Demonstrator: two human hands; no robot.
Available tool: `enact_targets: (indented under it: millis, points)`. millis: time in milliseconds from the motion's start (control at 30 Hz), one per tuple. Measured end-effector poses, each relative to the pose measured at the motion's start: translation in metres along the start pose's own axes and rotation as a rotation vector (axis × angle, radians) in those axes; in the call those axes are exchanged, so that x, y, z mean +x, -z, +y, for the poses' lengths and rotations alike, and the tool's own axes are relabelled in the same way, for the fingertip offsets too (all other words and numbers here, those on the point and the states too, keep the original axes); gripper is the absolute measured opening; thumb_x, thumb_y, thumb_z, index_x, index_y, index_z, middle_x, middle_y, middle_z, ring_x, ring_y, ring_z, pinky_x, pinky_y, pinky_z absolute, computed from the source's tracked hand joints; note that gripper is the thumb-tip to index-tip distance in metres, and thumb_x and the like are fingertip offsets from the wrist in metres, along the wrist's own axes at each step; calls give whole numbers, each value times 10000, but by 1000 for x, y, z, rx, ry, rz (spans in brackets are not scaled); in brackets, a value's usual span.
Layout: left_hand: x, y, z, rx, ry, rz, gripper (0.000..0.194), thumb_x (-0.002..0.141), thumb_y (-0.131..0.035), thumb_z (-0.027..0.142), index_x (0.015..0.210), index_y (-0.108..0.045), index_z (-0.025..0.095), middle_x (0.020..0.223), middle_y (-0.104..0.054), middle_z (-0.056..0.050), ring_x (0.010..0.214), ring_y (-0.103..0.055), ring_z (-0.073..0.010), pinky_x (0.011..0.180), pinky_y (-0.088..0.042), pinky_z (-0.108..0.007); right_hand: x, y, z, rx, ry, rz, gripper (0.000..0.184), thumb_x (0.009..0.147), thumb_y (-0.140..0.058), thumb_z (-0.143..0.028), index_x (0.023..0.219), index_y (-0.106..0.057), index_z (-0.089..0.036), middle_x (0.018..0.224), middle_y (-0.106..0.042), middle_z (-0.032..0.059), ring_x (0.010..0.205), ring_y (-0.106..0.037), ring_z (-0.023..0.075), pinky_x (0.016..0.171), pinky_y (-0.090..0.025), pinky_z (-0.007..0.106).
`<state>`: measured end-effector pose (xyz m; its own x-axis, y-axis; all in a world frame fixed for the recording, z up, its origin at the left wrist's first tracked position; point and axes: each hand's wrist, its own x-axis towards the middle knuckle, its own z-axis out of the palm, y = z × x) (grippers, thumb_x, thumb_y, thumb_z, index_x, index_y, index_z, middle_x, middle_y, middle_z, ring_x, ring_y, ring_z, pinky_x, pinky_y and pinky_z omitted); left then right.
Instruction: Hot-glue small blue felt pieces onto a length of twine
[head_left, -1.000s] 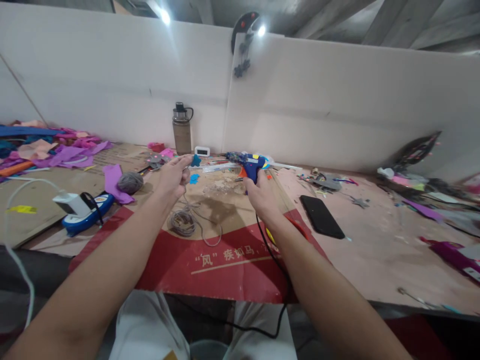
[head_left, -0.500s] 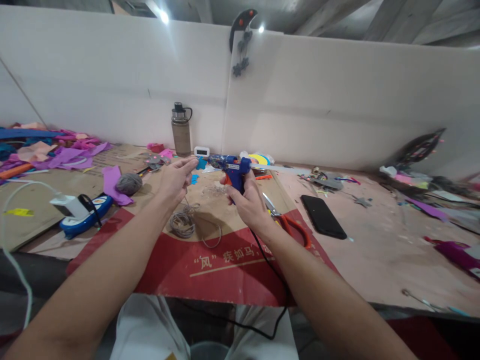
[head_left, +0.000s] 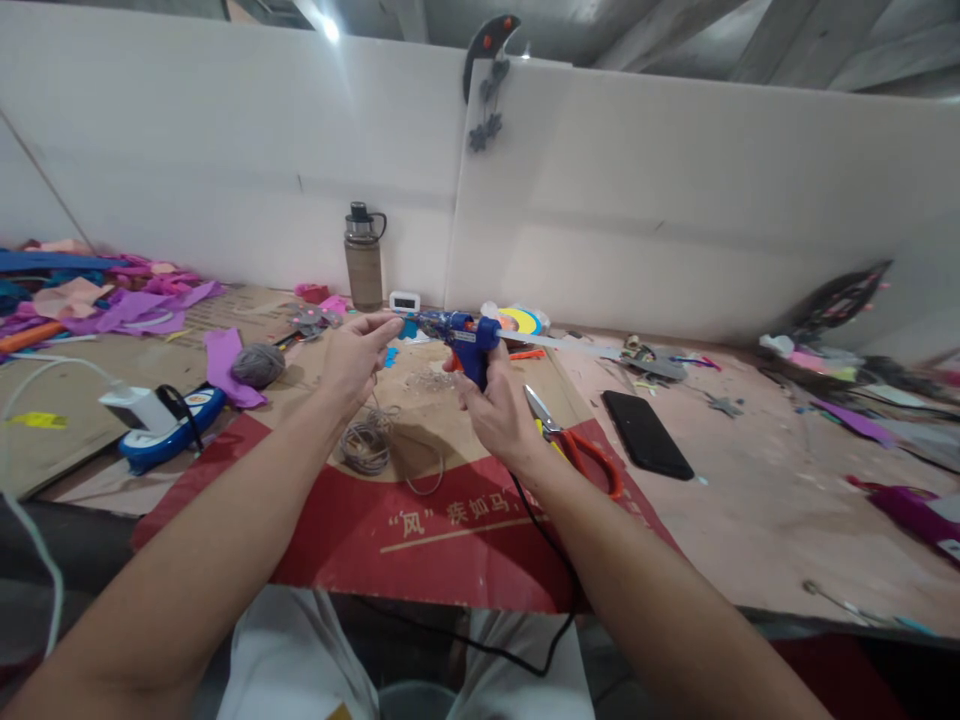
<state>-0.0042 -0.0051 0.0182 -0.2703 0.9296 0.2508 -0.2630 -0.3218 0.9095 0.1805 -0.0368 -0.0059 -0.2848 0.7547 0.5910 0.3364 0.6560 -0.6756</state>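
Observation:
My right hand (head_left: 499,400) is wrapped round the handle of a blue hot glue gun (head_left: 466,345), its nozzle pointing left and a long pale glue stick (head_left: 555,343) poking out of its back. My left hand (head_left: 358,360) pinches a small blue cut-out piece (head_left: 408,328) at the fingertips, right by the nozzle. Whether nozzle and piece touch is hard to tell. Another blue piece (head_left: 390,357) lies on the board below. A coil of thin grey cord (head_left: 366,447) rests beneath my left hand, and a strand rises toward that hand.
Orange-handled scissors (head_left: 589,460) and a black phone (head_left: 646,434) lie to the right. At left are a grey yarn ball (head_left: 257,366) and a blue power strip (head_left: 172,435) with a white charger. A bottle (head_left: 364,258) stands at the back. The gun's black cable (head_left: 551,540) hangs over the table edge.
My left hand has shifted slightly right toward the nozzle, and the blue piece now shows less, partly behind fingers and nozzle. My right hand keeps its hold on the glue gun.

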Motion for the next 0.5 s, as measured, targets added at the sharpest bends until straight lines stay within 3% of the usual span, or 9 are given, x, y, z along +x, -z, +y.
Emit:
enact_targets:
  millis: [500]
  points:
    - [-1,-1,-1,30,-22,-9,83,671,-749,206,700,-687,158,521,-485,45,376,-298,-20,352,-151,-188,-1,-3,-2,65,-22,55,294,873,-476,-188,1163,-442,-224,1020,-600,76,874,-574,198,728,-480,348]
